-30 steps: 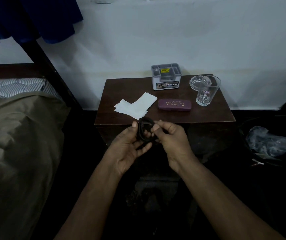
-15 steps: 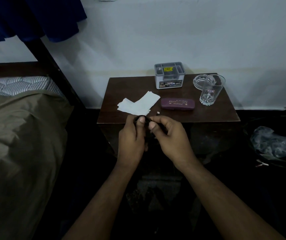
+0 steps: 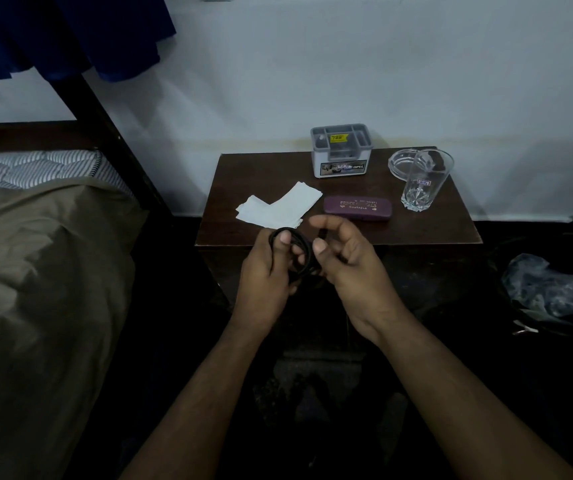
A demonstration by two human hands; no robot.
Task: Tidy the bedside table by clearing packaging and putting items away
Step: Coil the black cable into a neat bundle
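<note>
My left hand (image 3: 264, 282) is closed around a coil of thin black cord (image 3: 304, 252), thumb laid across the loops, just in front of the dark wooden bedside table (image 3: 260, 171). My right hand (image 3: 354, 271) hovers beside the coil with its fingers curled and apart, the thumb close to the loops. On the table lie white folded papers (image 3: 278, 207) and a maroon glasses case (image 3: 357, 207). A grey compartment organiser (image 3: 341, 150) stands at the back of the table. At the right are a drinking glass (image 3: 423, 181) and a glass ashtray (image 3: 401, 162).
A bed with an olive cover (image 3: 35, 271) fills the left side, with a dark bedpost beside the table. Blue cloth (image 3: 70, 29) hangs at the top left. A crumpled clear plastic bag (image 3: 551, 285) lies on the dark floor at the right.
Both hands pinched the cord together half a second ago. Now my right hand has loosened its fingers and drawn slightly right, while the left keeps the coil.
</note>
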